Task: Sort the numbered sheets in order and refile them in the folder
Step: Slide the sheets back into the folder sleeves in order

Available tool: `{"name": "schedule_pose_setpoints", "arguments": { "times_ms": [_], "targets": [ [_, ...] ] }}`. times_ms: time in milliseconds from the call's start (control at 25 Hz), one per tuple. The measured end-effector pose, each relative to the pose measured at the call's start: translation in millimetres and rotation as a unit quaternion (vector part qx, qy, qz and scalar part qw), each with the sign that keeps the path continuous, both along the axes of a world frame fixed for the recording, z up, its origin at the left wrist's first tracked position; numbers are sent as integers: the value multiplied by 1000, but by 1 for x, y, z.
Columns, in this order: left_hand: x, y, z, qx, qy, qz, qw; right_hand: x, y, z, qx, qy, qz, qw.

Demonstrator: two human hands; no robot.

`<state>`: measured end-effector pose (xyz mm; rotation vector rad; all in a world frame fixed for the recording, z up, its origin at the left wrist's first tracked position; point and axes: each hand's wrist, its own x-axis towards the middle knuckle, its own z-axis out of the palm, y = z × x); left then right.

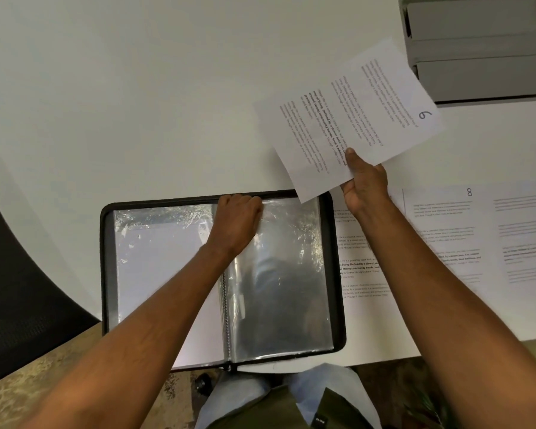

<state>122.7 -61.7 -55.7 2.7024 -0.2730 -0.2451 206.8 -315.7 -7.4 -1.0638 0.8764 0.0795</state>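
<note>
hands (364,181) on sheet 6 (350,116), folder (338,274)

Printed text on sheet marked 6 (350,119) blurred, unreadable apart from bold line; right hand (365,181) covers its lower edge

Sheet just right of folder (338,274) mostly hidden under right forearm and raised sheet, its number not visible

Sheet marked 9 (529,233) cut by right edge; sheet marked 8 (446,224) partly under forearm

Left hand (237,218) fingertips curled out of sight at top of clear sleeve (285,274)

Grey tray (477,48) cut by top and right edges

Dark chair (19,274) cut by left edge
</note>
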Motion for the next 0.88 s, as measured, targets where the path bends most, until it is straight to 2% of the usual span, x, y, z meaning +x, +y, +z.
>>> {"name": "schedule_pose_setpoints", "arguments": {
  "times_ms": [440, 680, 880],
  "targets": [
    [-10, -2, 2, -7, 22, 28, 999, 22, 40, -35, -36, 12, 80, 996],
    [-7, -3, 7, 2, 29, 28, 999, 13, 37, -43, -35, -8, 165, 986],
    [0, -2, 9, -10, 34, 25, 999, 11, 25, -45, -59, -15, 278, 959]
  ]
}}
